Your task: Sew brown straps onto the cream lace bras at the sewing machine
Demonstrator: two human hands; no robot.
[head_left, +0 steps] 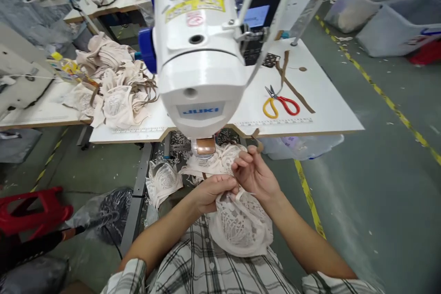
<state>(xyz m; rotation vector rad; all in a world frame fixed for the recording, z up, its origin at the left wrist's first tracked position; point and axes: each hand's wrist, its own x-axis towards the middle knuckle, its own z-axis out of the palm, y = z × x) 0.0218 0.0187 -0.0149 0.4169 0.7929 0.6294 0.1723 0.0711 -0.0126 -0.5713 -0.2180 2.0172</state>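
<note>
My left hand is closed, thumb against fingers, on the top edge of a pale lace bra. One cup of that bra hangs down in front of my checked shirt. Close beside it, my right hand is raised with curled fingers. A short brown strap sticks up at its fingertips, apparently pinched there; the fingers hide part of it. More pale lace lies beyond my hands beneath the sewing machine head. Another lace cup lies left of my left hand.
Scissors with yellow and red handles lie on the white table, near a long brown strap. A heap of pale bras is at the left. Plastic bins and a red stool stand on the floor.
</note>
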